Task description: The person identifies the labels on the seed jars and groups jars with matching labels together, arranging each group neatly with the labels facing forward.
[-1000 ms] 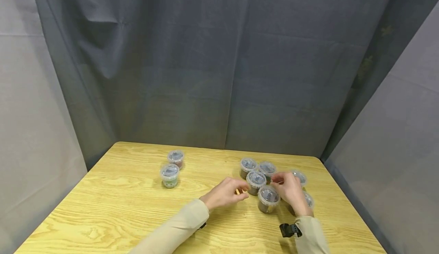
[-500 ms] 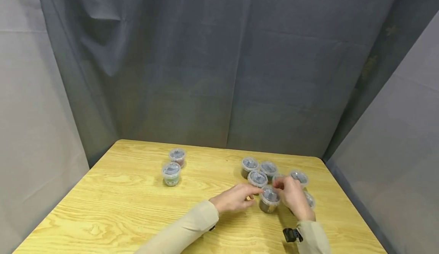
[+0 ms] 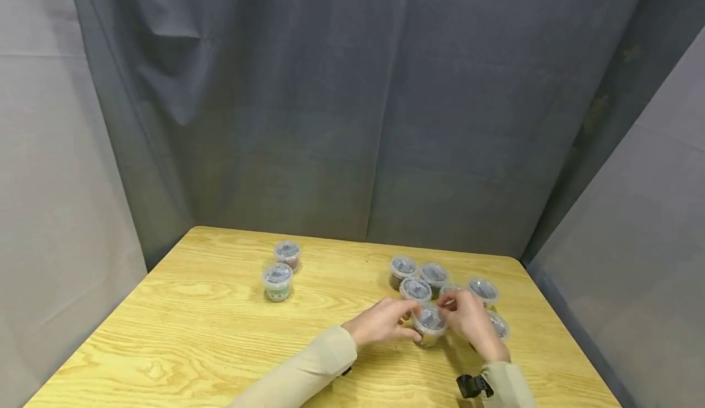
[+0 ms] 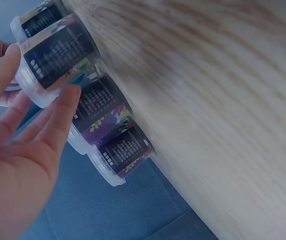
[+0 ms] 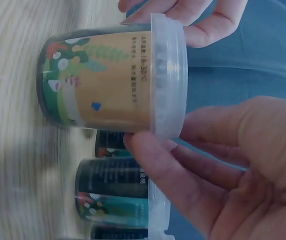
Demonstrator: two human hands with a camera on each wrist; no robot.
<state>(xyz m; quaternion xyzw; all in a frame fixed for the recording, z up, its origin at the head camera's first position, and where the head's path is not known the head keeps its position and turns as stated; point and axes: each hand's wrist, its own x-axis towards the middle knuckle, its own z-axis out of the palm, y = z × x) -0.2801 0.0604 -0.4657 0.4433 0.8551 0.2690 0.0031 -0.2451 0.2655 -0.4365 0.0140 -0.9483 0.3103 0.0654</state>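
A small clear-lidded plastic tub (image 3: pixel 428 320) with an orange illustrated label (image 5: pixel 113 85) stands between the hands, apparently upright. My left hand (image 3: pixel 382 322) grips it from the left; in the left wrist view, its fingertips (image 4: pixel 69 97) lie along the tub's (image 4: pixel 58 52) side and lid rim. My right hand (image 3: pixel 470 319) is at the tub's right, with its fingertips (image 5: pixel 145 142) at the lid's edge, fingers fairly straight. Several similar tubs cluster just behind, among them one tub (image 3: pixel 415 290) close to the held one. Part of a tub (image 3: pixel 450 289) is hidden by my right hand.
Two tubs, one reddish (image 3: pixel 287 255) and one green (image 3: pixel 278 282), stand apart on the left of the wooden table (image 3: pixel 182 334). Two more tubs (image 3: pixel 483 290) stand right of my right hand, one partly covered. Dark curtain (image 3: pixel 297 120) hangs behind the far edge.
My left hand has moved right to the front tub and taken hold of it. That tub has shifted slightly left. The right hand has stayed about in place.
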